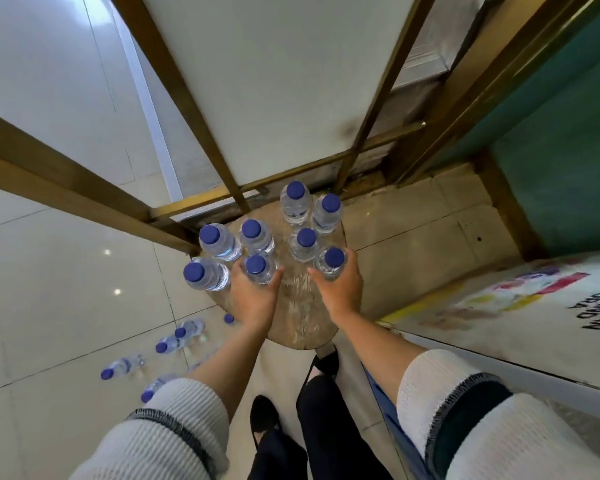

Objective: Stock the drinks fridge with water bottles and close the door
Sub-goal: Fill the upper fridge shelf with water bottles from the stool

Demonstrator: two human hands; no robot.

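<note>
Several clear water bottles with blue caps stand upright on a round wooden stool [297, 306]. My left hand [253, 296] grips the near-left bottle [257, 268], fingers curled round its body. My right hand [342, 292] grips the near-right bottle [333, 261] the same way. The other bottles, such as one at the back [294, 199] and one at the far left [201, 275], stand untouched. The white top of the drinks fridge [520, 310] with a colourful label lies at the right; its door is out of view.
More bottles [182, 336] lie and stand on the tiled floor at lower left. A gold-framed glass partition [174, 77] rises behind the stool. A teal panel [565, 140] stands at upper right. My feet in dark shoes [264, 417] are below the stool.
</note>
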